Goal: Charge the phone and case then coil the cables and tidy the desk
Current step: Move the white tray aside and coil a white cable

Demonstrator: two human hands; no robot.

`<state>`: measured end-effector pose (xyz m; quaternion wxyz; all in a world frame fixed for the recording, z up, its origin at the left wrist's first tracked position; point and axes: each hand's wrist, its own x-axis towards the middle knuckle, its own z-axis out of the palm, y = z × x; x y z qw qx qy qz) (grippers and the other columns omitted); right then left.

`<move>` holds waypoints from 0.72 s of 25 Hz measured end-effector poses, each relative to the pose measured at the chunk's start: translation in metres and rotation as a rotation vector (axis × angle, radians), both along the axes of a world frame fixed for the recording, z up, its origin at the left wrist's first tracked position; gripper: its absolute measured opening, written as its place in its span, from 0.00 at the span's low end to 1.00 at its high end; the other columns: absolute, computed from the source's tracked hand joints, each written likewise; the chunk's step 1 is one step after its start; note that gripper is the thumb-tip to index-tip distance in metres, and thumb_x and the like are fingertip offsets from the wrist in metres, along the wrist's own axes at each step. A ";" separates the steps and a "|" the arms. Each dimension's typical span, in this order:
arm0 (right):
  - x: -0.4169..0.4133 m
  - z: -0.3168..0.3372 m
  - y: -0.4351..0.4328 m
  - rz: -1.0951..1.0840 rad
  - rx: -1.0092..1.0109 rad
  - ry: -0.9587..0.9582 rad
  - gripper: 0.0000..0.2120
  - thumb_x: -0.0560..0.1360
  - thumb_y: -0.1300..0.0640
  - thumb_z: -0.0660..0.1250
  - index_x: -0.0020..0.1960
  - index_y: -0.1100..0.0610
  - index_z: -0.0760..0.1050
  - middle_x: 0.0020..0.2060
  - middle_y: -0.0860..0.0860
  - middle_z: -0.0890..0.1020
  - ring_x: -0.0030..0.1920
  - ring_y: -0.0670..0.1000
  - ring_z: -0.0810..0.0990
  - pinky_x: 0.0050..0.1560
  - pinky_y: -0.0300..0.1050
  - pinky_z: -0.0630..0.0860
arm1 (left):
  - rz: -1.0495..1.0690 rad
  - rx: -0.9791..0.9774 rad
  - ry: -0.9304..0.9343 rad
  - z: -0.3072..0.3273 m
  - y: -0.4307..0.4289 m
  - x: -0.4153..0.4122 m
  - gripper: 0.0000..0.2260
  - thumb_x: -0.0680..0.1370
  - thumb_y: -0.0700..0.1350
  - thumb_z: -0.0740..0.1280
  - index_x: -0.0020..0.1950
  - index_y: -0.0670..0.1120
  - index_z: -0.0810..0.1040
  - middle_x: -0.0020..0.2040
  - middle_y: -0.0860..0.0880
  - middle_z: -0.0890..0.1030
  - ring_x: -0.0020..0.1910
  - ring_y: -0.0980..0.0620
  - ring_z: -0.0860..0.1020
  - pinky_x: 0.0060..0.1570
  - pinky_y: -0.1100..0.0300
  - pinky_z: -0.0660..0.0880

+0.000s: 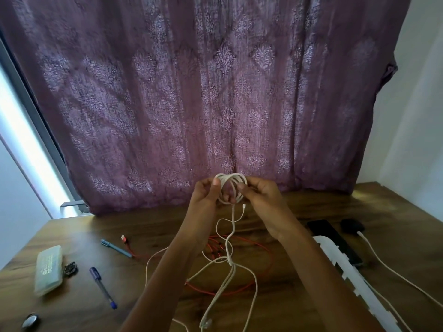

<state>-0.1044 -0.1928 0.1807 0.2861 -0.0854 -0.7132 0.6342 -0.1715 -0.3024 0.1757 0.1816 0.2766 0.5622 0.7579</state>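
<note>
Coil of white cable [230, 176] — one — pinched by both left grip [204, 195] and right grip [261, 198].

Purple patterned curtain [215, 92], light blue pen [116, 248], dark blue pen [103, 287], translucent box [49, 269]

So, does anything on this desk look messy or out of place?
Yes. Under the white coil gripped by the left hand and right hand, loose white cable lies tangled across the red cable on the desk. A light-blue pen and a dark-blue pen lie askew at the left.
</note>
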 end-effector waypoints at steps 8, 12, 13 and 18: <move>-0.002 0.000 0.003 0.155 -0.413 -0.019 0.07 0.78 0.66 0.59 0.50 0.61 0.76 0.42 0.56 0.82 0.42 0.51 0.81 0.45 0.43 0.77 | -0.147 0.034 -0.146 0.004 -0.004 -0.004 0.13 0.81 0.41 0.55 0.53 0.42 0.78 0.47 0.43 0.82 0.45 0.49 0.79 0.49 0.55 0.76; -0.002 0.002 0.010 0.299 -0.683 -0.083 0.07 0.75 0.67 0.58 0.50 0.61 0.73 0.44 0.56 0.80 0.43 0.53 0.79 0.48 0.48 0.75 | -0.212 -0.053 -0.130 0.009 -0.009 -0.010 0.13 0.80 0.36 0.54 0.58 0.35 0.75 0.46 0.41 0.81 0.41 0.51 0.81 0.39 0.61 0.79; -0.004 0.000 0.011 0.324 -0.730 -0.099 0.10 0.73 0.66 0.60 0.53 0.62 0.73 0.47 0.57 0.79 0.46 0.53 0.78 0.51 0.49 0.73 | -0.194 -0.078 -0.133 0.011 -0.009 -0.010 0.13 0.80 0.36 0.54 0.58 0.35 0.75 0.44 0.41 0.81 0.37 0.53 0.81 0.35 0.62 0.79; -0.008 -0.006 0.009 0.348 -0.763 -0.083 0.17 0.69 0.61 0.65 0.57 0.59 0.72 0.41 0.53 0.81 0.41 0.50 0.81 0.50 0.46 0.73 | -0.044 -0.264 0.078 0.011 -0.003 -0.008 0.17 0.81 0.48 0.56 0.54 0.38 0.79 0.42 0.43 0.81 0.39 0.53 0.80 0.38 0.68 0.76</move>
